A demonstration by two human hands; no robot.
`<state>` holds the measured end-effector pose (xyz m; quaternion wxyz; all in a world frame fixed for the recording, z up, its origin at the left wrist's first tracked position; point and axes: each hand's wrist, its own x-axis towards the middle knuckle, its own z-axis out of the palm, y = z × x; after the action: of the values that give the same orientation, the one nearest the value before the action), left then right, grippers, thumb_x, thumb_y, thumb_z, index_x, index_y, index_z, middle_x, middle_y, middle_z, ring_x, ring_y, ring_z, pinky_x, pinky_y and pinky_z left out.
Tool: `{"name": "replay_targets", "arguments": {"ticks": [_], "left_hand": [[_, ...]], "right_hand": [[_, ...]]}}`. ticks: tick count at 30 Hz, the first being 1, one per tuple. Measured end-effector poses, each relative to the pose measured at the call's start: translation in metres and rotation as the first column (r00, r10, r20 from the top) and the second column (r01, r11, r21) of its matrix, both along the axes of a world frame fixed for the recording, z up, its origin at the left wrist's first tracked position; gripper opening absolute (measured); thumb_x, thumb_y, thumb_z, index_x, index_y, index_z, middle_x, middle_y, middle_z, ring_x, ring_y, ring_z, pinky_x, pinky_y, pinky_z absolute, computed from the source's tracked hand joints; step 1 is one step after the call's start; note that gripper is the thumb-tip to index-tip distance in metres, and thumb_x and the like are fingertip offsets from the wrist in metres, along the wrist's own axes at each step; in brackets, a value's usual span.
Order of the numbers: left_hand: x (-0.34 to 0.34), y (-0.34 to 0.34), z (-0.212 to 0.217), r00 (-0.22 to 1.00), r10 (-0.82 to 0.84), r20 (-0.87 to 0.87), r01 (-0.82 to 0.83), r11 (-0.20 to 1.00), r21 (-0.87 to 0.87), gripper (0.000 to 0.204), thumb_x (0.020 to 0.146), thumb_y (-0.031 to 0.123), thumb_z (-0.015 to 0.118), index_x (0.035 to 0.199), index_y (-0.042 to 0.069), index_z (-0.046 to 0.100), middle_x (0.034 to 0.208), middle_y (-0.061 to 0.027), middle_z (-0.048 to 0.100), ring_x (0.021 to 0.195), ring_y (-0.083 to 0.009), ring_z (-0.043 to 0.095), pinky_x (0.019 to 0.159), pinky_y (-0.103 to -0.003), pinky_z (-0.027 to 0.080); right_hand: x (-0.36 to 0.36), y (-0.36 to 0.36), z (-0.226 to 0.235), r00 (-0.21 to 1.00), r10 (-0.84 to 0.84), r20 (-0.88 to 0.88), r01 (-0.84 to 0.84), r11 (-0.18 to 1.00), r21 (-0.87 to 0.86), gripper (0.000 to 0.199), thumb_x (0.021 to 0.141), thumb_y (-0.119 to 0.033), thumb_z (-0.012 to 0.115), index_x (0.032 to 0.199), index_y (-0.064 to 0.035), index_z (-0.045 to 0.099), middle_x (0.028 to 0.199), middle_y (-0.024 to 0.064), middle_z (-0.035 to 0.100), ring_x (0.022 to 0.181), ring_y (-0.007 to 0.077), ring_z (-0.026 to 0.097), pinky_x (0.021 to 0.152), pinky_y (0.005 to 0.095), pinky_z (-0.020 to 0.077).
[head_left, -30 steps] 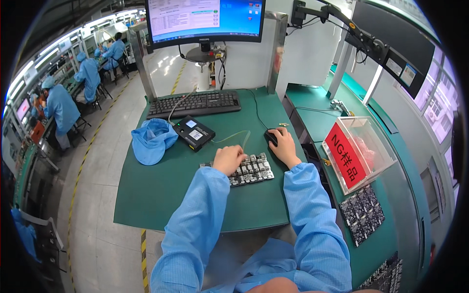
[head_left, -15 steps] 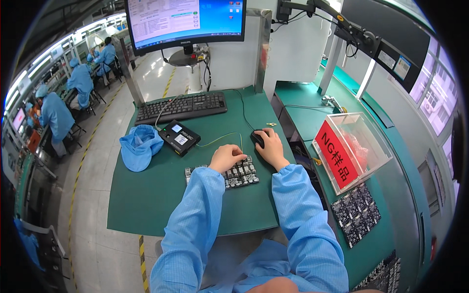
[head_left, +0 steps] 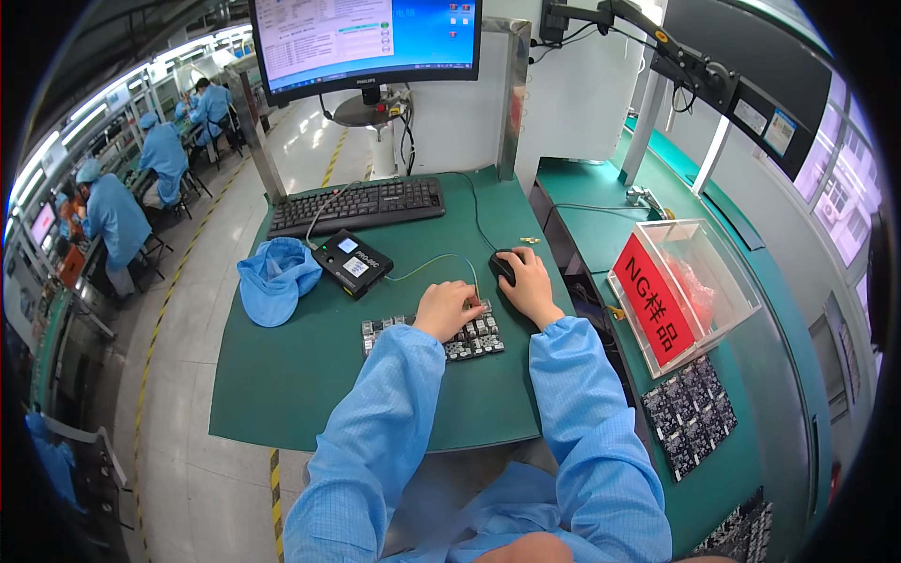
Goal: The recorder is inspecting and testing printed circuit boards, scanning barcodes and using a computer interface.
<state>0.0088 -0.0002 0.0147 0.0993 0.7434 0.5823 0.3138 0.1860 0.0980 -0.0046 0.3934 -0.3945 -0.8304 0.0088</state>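
A panel of small circuit boards (head_left: 434, 339) lies on the green bench top, partly hidden under my left hand and sleeve. My left hand (head_left: 447, 310) is closed in a pinch at the panel's far right part, on the end of a thin yellow-green cable (head_left: 434, 260). That cable runs from a black box-shaped device (head_left: 351, 264) with a small lit screen. What tip the cable carries is hidden by my fingers. To the right, my right hand (head_left: 531, 286) rests curled over a black computer mouse (head_left: 504, 270).
Behind the device are a black keyboard (head_left: 357, 207) and a monitor (head_left: 368, 47). A blue cap (head_left: 278, 281) lies at left. On the right bench stand a clear box (head_left: 727, 286) with a red label and another board panel (head_left: 690, 416). Several people in blue work far left.
The whole view has shifted slightly to the right and down. My left hand stays pinched at the panel and my right hand stays on the mouse.
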Motion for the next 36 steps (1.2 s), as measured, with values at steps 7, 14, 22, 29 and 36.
{"name": "replay_targets", "arguments": {"ticks": [7,14,22,29,36], "left_hand": [[-0.001,0.003,-0.005,0.999,-0.005,0.043,0.007,0.998,-0.058,0.022,0.077,0.033,0.069,0.076,0.012,0.062,0.079,-0.0051,0.061,0.081,-0.0253,0.059,0.072,-0.04,0.042],[-0.005,0.005,-0.01,0.983,-0.05,0.174,0.054,0.998,-0.02,0.021,0.076,0.03,0.071,0.08,0.011,0.063,0.077,-0.0014,0.067,0.075,-0.0195,0.064,0.07,-0.034,0.042],[-0.006,0.004,-0.014,0.97,0.026,0.242,-0.008,0.997,-0.077,0.028,0.072,0.032,0.073,0.086,0.01,0.064,0.083,-0.004,0.068,0.077,-0.0174,0.065,0.071,-0.03,0.048],[-0.005,0.002,-0.014,0.982,0.022,0.187,-0.011,0.998,-0.061,0.027,0.074,0.036,0.071,0.085,0.012,0.065,0.084,-0.0019,0.067,0.082,-0.0174,0.064,0.077,-0.033,0.042],[-0.004,0.005,-0.018,0.983,0.016,0.18,-0.014,1.0,-0.013,0.026,0.075,0.035,0.072,0.082,0.01,0.065,0.081,-0.002,0.067,0.077,-0.0169,0.063,0.076,-0.031,0.042]], "right_hand": [[0.0,-0.004,0.003,1.0,0.009,0.0,-0.009,1.0,-0.019,0.04,0.07,-0.012,0.067,0.109,-0.0139,0.061,0.111,0.0116,0.053,0.096,0.0338,0.054,0.084,0.0423,0.0462],[0.001,-0.002,0.002,0.999,0.03,0.021,-0.031,0.999,0.013,0.04,0.07,-0.013,0.067,0.11,-0.0141,0.061,0.111,0.0118,0.053,0.096,0.0344,0.054,0.082,0.0425,0.0467],[0.0,-0.004,0.004,0.995,-0.002,0.099,0.004,1.0,-0.024,0.041,0.072,-0.013,0.067,0.112,-0.0144,0.059,0.116,0.0127,0.051,0.099,0.0355,0.053,0.084,0.0428,0.0466],[-0.003,-0.009,0.006,0.997,-0.027,0.073,0.026,1.0,0.008,0.048,0.071,-0.014,0.066,0.118,-0.0143,0.056,0.117,0.0129,0.051,0.099,0.0345,0.053,0.083,0.0424,0.0462],[0.0,-0.003,0.0,0.992,-0.02,0.123,0.016,0.999,0.032,0.048,0.072,-0.014,0.066,0.119,-0.0114,0.055,0.116,0.0123,0.051,0.099,0.0337,0.053,0.084,0.042,0.0457]]}}
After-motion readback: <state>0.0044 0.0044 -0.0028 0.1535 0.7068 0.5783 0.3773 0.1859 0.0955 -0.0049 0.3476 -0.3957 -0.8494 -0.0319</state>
